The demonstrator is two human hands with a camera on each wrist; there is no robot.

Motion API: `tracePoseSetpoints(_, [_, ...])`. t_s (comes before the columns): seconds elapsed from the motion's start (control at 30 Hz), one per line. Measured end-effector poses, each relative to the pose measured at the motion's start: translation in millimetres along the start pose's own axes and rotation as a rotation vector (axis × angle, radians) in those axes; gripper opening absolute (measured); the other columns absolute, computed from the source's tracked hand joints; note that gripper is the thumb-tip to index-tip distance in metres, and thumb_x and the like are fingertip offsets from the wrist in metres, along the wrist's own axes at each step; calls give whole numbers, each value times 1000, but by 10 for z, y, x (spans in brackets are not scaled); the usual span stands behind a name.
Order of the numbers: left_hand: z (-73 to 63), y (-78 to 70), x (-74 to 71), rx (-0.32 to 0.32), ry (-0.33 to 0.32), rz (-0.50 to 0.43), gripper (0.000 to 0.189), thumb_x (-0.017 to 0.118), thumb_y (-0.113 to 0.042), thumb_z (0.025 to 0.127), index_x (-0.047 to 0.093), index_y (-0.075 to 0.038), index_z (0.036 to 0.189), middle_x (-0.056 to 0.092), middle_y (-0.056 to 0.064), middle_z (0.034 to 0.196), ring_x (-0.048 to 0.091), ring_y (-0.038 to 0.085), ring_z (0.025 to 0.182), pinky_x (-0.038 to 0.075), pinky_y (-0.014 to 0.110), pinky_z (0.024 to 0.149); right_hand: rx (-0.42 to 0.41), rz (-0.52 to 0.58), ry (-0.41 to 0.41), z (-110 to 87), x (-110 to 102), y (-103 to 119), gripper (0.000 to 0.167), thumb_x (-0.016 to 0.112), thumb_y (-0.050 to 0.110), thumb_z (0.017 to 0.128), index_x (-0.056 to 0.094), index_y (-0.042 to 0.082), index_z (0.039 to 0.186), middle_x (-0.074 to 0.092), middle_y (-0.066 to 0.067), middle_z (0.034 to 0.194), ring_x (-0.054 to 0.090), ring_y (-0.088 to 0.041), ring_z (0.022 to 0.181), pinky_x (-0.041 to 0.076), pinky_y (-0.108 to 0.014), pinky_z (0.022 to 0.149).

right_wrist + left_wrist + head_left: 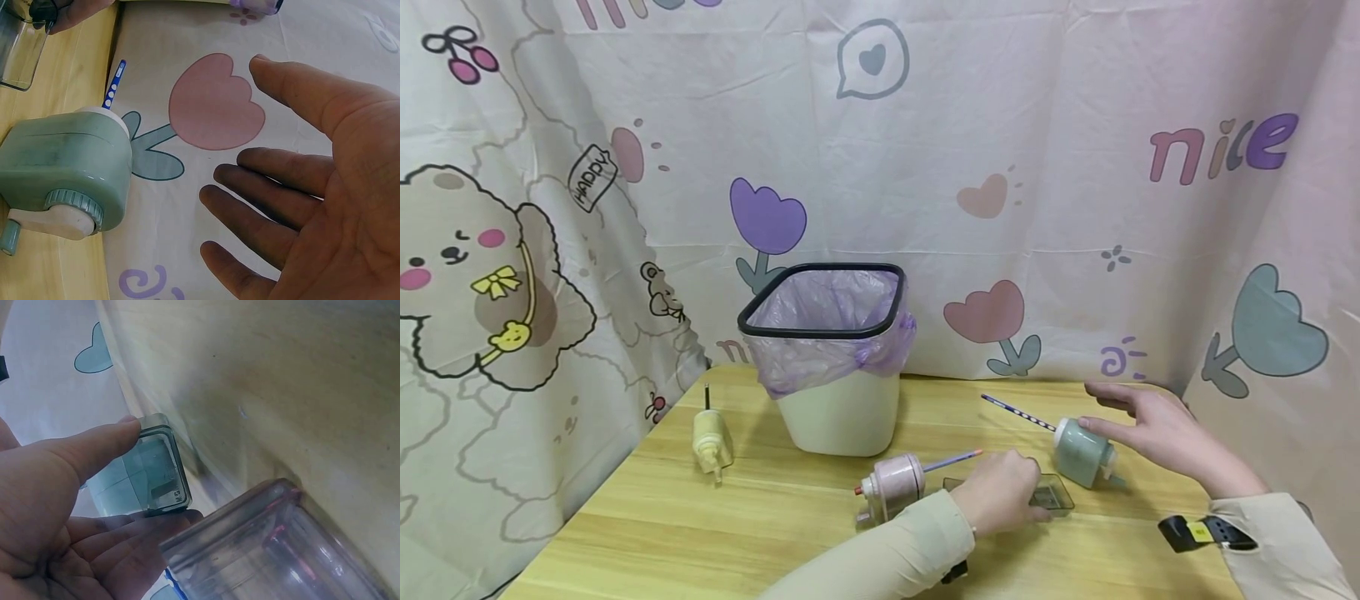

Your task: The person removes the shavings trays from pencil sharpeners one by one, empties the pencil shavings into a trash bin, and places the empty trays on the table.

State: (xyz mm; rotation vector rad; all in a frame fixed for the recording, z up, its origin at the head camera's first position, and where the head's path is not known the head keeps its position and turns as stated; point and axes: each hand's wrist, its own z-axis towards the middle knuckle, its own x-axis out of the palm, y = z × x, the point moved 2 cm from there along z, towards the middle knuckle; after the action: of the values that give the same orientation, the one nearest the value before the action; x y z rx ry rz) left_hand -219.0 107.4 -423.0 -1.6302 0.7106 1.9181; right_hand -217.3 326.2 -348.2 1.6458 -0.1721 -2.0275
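Observation:
My left hand (1003, 492) reaches over a clear plastic tray (1054, 495) on the table, thumb at its near edge and fingers at its far edge. In the left wrist view a transparent, pink-tinted box (262, 550) stands beside my fingers; whether it is the same tray I cannot tell. A green pencil sharpener (69, 162), with a dotted blue pencil (114, 85) in it, stands just right of the tray. Near it hovers my right hand (1157, 437), fingers spread and holding nothing. Left of my left hand is a pink pencil sharpener (901, 485) with a pencil (953, 461) in it.
A yellow pencil sharpener (711, 439) with a dark pencil (707, 397) stands at the table's left side. Behind the middle is a white trash bin (842, 421) lined with a purple bag (827, 362). Patterned curtains (1060, 167) hang around the wooden table (647, 533).

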Motion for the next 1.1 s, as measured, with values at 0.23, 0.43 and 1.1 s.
tracePoseSetpoints(0.23, [11,-8,10,-6,9,-14,36,84,-55,90,69,-23,82,54,-15,64,42,-1,53,35,14,45,2,-3,9,-9,2,-5,67,75,44,98,63,-1,145,68,-33,138,67,-54,122,58,-67,94])
tracePoseSetpoints(0.43, [24,-22,21,-31,28,-14,35,85,-55,89,70,-23,84,56,-14,65,43,-1,53,36,14,46,4,2,7,-15,5,-9,67,75,44,98,63,-1,146,68,-33,138,67,-54,122,58,-67,94])
tracePoseSetpoints(1.1, [64,-68,46,-83,63,-19,34,84,-58,89,74,-25,89,59,-15,66,46,-1,52,38,13,47,2,42,26,-11,43,-44,68,74,44,100,61,-2,147,66,-33,140,65,-56,125,56,-69,98])
